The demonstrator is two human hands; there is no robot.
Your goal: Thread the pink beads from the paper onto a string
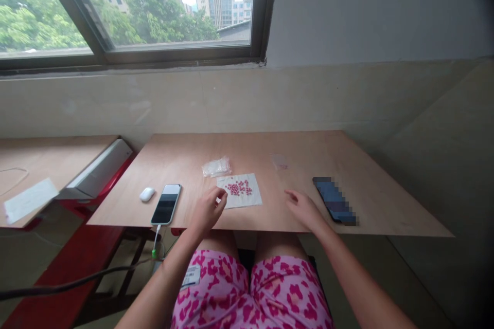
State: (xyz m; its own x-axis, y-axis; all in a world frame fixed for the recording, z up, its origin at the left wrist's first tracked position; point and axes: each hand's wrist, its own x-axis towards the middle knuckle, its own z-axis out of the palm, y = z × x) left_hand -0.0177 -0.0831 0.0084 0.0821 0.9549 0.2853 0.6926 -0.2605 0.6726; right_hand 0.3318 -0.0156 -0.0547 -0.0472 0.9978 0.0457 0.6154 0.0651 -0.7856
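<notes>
A white paper square [249, 200] lies on the plywood table [247, 149] with a cluster of small pink beads [237, 188] on it. My left hand [207, 211] is curled, its fingertips at the paper's left corner. I cannot tell whether they pinch a bead. My right hand [304, 208] rests near the table's front edge, fingers loosely apart and holding nothing, between the paper and a dark smartphone [335, 200]. A crumpled clear plastic bag [216, 167] lies just behind the paper.
A second smartphone [165, 204] lies left of my left hand, with a white cable [156, 238] hanging off the front edge. Beside it sits a small white mouse [147, 194]. A small clear scrap [279, 162] lies further back. A neighbouring table [50, 164] with a red frame stands left.
</notes>
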